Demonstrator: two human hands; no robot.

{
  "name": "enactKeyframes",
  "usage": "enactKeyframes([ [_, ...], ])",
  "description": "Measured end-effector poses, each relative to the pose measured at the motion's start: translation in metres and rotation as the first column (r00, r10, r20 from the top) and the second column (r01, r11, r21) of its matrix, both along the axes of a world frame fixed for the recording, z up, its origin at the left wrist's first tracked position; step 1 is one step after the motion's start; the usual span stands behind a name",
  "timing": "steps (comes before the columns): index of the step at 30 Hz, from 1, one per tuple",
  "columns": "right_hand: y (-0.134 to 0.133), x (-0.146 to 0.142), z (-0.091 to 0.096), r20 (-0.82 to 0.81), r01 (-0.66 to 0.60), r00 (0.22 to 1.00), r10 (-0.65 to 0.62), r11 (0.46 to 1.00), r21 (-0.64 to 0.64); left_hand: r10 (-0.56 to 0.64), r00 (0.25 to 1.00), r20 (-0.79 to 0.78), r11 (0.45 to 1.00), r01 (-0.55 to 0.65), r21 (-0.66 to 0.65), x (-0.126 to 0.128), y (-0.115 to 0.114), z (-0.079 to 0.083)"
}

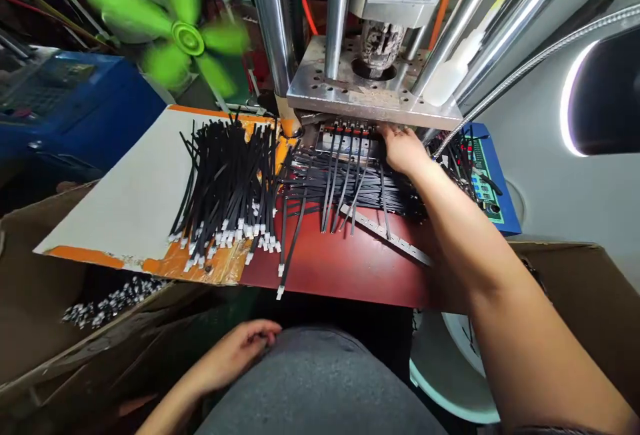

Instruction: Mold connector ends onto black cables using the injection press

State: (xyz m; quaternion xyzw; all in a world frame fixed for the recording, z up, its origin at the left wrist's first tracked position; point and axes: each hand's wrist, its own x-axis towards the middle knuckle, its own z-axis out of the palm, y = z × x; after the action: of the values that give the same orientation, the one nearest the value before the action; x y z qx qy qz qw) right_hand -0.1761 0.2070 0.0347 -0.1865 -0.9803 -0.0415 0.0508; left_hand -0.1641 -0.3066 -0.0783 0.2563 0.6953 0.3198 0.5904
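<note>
My right hand (401,146) reaches forward to the mould fixture (345,140) under the steel press plate (370,98). Its fingers are curled down at the fixture's right end, touching the black cables (345,178) that lie in its slots. What the fingers hold is hidden. My left hand (245,345) rests low on my grey-clad lap, fingers loosely curled, with nothing visible in it. A heap of black cables with white connectors (227,188) lies on a white and orange cardboard sheet (135,201) to the left.
The red worktop (345,261) carries a metal strip (395,238). A spinning green fan (187,38) and a blue machine (65,108) are at the back left. A blue control box (487,178) sits on the right, beside a lit lamp (600,98). Cardboard boxes (45,328) flank my lap.
</note>
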Motion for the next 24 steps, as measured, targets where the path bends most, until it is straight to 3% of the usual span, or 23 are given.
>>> enactKeyframes([
  [2, -0.028, 0.022, 0.013, -0.077, -0.023, 0.997, 0.016, 0.996, -0.088, 0.127, 0.991, 0.046, 0.991, -0.129, 0.041, 0.003, 0.012, -0.018],
  [4, -0.076, 0.066, 0.026, -0.209, -0.153, 0.973, 0.097, 0.952, -0.266, 0.249, 0.966, 0.064, 0.964, -0.254, 0.080, -0.002, 0.022, -0.025],
  [5, -0.104, 0.097, 0.030, -0.243, -0.250, 0.957, 0.161, 0.883, -0.397, 0.301, 0.952, 0.050, 0.948, -0.305, 0.093, -0.006, 0.025, -0.027],
  [7, -0.155, 0.168, 0.029, -0.092, -0.321, 0.929, 0.358, 0.656, -0.684, 0.384, 0.923, -0.009, 0.918, -0.381, 0.115, -0.016, 0.028, -0.027],
  [8, -0.175, 0.204, 0.022, 0.024, -0.263, 0.899, 0.438, 0.583, -0.768, 0.413, 0.910, -0.039, 0.905, -0.405, 0.131, -0.021, 0.029, -0.027],
  [9, -0.188, 0.237, 0.011, 0.135, -0.152, 0.892, 0.431, 0.569, -0.808, 0.430, 0.900, -0.066, 0.897, -0.418, 0.146, -0.024, 0.030, -0.026],
  [10, -0.197, 0.264, -0.004, 0.236, -0.026, 0.899, 0.370, 0.582, -0.813, 0.437, 0.896, -0.086, 0.894, -0.421, 0.153, -0.027, 0.031, -0.026],
  [12, -0.200, 0.301, -0.040, 0.260, 0.193, 0.966, 0.016, 0.623, -0.758, 0.425, 0.897, -0.123, 0.902, -0.407, 0.144, -0.029, 0.035, -0.027],
  [14, -0.196, 0.314, -0.074, 0.155, 0.342, 0.928, -0.338, 0.610, -0.715, 0.391, 0.898, -0.200, 0.919, -0.371, 0.132, -0.029, 0.039, -0.029],
  [15, -0.194, 0.315, -0.087, 0.089, 0.376, 0.888, -0.451, 0.601, -0.705, 0.368, 0.896, -0.248, 0.929, -0.346, 0.129, -0.029, 0.040, -0.032],
  [17, -0.190, 0.311, -0.105, -0.024, 0.382, 0.835, -0.549, 0.611, -0.693, 0.321, 0.885, -0.337, 0.947, -0.294, 0.128, -0.030, 0.039, -0.039],
  [20, -0.187, 0.305, -0.116, -0.164, 0.360, 0.799, -0.579, 0.677, -0.642, 0.298, 0.869, -0.395, 0.954, -0.266, 0.136, -0.037, 0.034, -0.051],
  [24, -0.184, 0.309, -0.118, -0.130, 0.373, 0.820, -0.557, 0.694, -0.616, 0.271, 0.878, -0.394, 0.962, -0.233, 0.142, -0.050, 0.030, -0.058],
])
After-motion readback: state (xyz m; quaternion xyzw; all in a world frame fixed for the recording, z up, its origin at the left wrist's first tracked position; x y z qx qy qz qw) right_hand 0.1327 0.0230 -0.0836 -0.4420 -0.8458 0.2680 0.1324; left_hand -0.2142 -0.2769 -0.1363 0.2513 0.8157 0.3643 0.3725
